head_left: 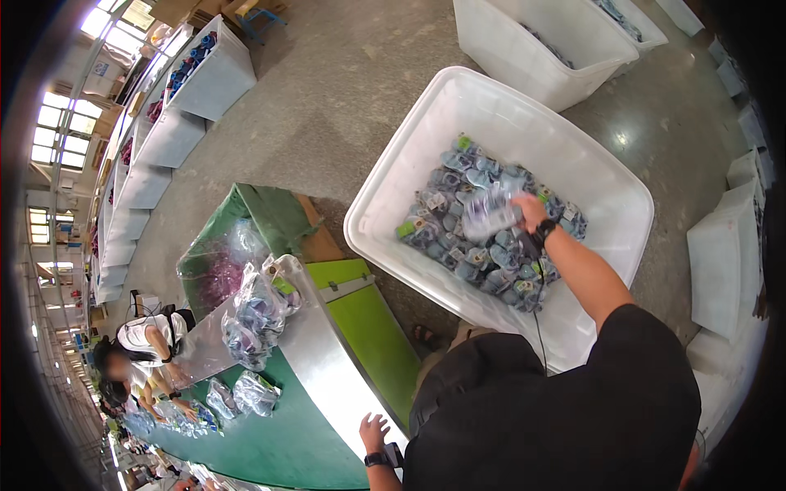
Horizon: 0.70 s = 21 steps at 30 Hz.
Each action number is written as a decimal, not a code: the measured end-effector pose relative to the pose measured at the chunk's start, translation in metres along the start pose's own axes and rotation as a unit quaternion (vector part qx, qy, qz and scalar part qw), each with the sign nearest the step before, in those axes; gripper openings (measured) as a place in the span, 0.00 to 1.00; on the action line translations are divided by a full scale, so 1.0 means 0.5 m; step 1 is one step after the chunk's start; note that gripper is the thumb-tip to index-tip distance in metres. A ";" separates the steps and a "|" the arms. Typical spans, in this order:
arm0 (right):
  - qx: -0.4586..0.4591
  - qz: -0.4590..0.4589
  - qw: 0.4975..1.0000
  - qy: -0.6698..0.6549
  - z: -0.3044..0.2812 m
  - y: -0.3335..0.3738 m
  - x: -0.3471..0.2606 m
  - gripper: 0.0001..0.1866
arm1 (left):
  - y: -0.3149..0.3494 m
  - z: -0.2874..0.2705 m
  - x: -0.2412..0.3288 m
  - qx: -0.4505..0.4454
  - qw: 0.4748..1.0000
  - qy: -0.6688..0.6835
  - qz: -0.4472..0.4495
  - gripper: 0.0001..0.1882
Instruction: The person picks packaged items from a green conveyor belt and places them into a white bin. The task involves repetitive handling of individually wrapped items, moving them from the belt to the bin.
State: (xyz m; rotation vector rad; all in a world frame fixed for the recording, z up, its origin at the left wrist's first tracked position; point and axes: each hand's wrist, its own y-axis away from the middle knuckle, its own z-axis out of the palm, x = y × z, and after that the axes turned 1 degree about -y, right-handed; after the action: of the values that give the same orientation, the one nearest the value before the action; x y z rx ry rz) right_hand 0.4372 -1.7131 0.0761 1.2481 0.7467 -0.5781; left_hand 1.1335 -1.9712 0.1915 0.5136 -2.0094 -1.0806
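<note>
Green conveyor belt (278, 434) runs lower left, metal side rail (327, 360) along edge. Clear bags of blue items (254, 315) piled on rail; more clear bags (246, 394) flat on belt. Green cloth (262, 214) draped over stand at belt end. Seated person (143, 348) at belt's far side, left. Row of white bins (176, 114) along left wall. Two more white bins (544, 41) top centre. Grey concrete floor (344, 98). Bright windows (57, 131) far left.

Grey concrete floor (344, 90), bright windows (57, 131)
</note>
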 end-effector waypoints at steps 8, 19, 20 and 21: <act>0.167 -0.029 0.974 0.149 0.139 -0.010 -0.161 0.43 | -0.024 -0.056 -0.106 -0.018 0.996 0.092 -0.010 0.30; 0.035 0.105 0.989 0.096 -0.054 0.186 0.199 0.15 | -0.101 -0.147 -0.099 -0.002 0.991 0.134 -0.014 0.30; 0.013 0.083 0.990 0.111 -0.085 0.204 0.248 0.10 | -0.107 -0.159 -0.097 -0.012 0.989 0.145 0.011 0.30; -0.113 0.157 0.974 -0.115 -0.118 0.214 0.274 0.06 | -0.123 -0.171 -0.089 -0.008 0.993 0.120 0.009 0.30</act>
State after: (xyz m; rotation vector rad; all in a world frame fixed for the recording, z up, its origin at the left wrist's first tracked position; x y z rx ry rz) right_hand 0.5937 -1.6295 0.0290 1.0393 0.3975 -0.3583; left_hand 1.2274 -2.0204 0.1488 0.5858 -1.7898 -0.9743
